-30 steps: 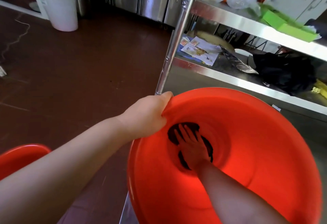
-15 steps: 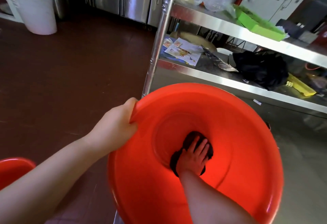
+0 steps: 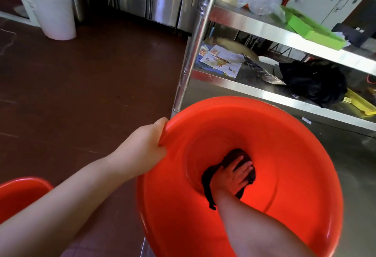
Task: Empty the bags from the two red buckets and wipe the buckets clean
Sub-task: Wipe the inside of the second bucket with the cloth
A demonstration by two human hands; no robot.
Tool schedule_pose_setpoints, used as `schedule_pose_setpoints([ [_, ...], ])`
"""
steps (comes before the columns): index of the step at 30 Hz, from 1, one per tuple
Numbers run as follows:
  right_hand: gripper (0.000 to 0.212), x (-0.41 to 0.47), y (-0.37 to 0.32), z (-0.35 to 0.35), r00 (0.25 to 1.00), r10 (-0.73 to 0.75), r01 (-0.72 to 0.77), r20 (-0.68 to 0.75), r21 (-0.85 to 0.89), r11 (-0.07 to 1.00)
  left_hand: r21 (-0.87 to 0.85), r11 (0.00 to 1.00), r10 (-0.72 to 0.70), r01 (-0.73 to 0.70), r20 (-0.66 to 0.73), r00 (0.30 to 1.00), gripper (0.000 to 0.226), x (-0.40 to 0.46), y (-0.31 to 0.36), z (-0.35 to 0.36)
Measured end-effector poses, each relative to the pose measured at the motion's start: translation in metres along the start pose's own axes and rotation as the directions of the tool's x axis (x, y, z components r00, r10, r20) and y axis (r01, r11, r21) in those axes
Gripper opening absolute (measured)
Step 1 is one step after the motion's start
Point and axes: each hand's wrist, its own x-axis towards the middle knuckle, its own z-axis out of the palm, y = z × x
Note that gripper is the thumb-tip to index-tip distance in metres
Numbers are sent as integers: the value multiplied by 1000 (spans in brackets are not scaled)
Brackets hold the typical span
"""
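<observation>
Lower centre, the left hand (image 3: 142, 153) grips the rim of a big red plastic bucket (image 3: 284, 155); inside it, the right hand (image 3: 232, 177), fingers spread flat, presses a dark cloth (image 3: 234, 156) onto its bottom.

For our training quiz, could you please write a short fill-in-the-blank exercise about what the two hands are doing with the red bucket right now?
1. The left hand grips the red bucket by its ____.
2. The right hand presses a dark cloth against the bucket's ____.
3. The black bag lies on the ____ shelf of the steel rack.
4. A second red bucket shows at the ____ edge of the view.

Missing words: rim; bottom; lower; left
</observation>
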Motion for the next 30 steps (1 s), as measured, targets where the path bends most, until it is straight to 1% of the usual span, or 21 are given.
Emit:
schedule_pose_setpoints([
  [1, 75, 11, 4, -6, 992, -127, 126, -3, -83, 989, 7, 1000, 4, -4, -1, 1000, 25, 1, -1, 0],
  [2, 73, 21, 8, -11, 967, -255, 253, 6, -165, 953, 12, 1000, 5, -5, -2, 1000, 24, 3, -1, 0],
  [3, 72, 30, 11, -15, 933, -360, 355, 20, -226, 907, 12, 1000, 5, -5, 2, 1000, 25, 6, -2, 0],
  [4, 72, 38, 12, -17, 901, -431, 424, 38, -275, 863, 4, 1000, 3, -3, 11, 1000, 26, 8, -2, -1],
  [6, 72, 45, 11, -19, 867, -487, 489, 105, -363, 793, -16, 1000, 5, -4, 24, 1000, 29, 13, -2, -3],
  [7, 72, 47, 8, -19, 844, -524, 522, 114, -400, 753, -22, 1000, 13, -12, 23, 1000, 32, 16, -1, -4],
  [9, 73, 52, 0, -19, 764, -626, 624, 159, -428, 654, -18, 999, 35, -34, 27, 999, 37, 20, 4, -2],
  [11, 76, 54, -8, -18, 666, -700, 727, 256, -433, 533, 34, 996, 77, -78, 33, 996, 30, 25, 10, 3],
  [13, 77, 51, -13, -13, 585, -706, 798, 400, -439, 412, 75, 989, 129, -130, 16, 992, 24, 30, 17, 7],
  [15, 71, 44, -13, -8, 510, -700, 849, 501, -423, 316, 88, 985, 148, -148, 6, 989, 21, 35, 21, 9],
  [16, 67, 37, -11, -7, 457, -713, 878, 531, -397, 267, 90, 985, 148, -148, 8, 989, 21, 37, 22, 9],
  [19, 58, 17, 2, -7, 308, -801, 922, 513, -368, 119, 113, 984, 139, -140, 17, 990, 24, 41, 22, 8],
  [21, 52, 11, 13, -9, 214, -793, 933, 571, -360, -8, 132, 981, 140, -141, 17, 990, 28, 43, 23, 10],
  [22, 52, 12, 19, -12, 161, -781, 934, 604, -348, -77, 138, 980, 140, -141, 13, 990, 30, 44, 24, 11],
  [23, 59, 13, 24, -15, 126, -754, 936, 645, -329, -125, 145, 979, 141, -141, 9, 990, 32, 44, 25, 12],
  [24, 68, 13, 28, -20, 135, -703, 936, 698, -322, -140, 152, 979, 138, -138, 9, 990, 34, 45, 25, 13],
  [25, 73, 12, 28, -25, 158, -676, 926, 720, -346, -152, 156, 979, 135, -135, 13, 991, 37, 45, 26, 13],
  [26, 72, 11, 30, -29, 161, -661, 912, 733, -366, -185, 155, 979, 132, -134, 24, 991, 40, 46, 26, 14],
  [29, 66, 13, 38, -39, 100, -648, 881, 755, -370, -294, 142, 978, 144, -151, 58, 988, 47, 44, 24, 16],
  [30, 64, 15, 39, -45, 119, -632, 874, 766, -382, -299, 141, 977, 150, -157, 62, 987, 49, 43, 24, 16],
])
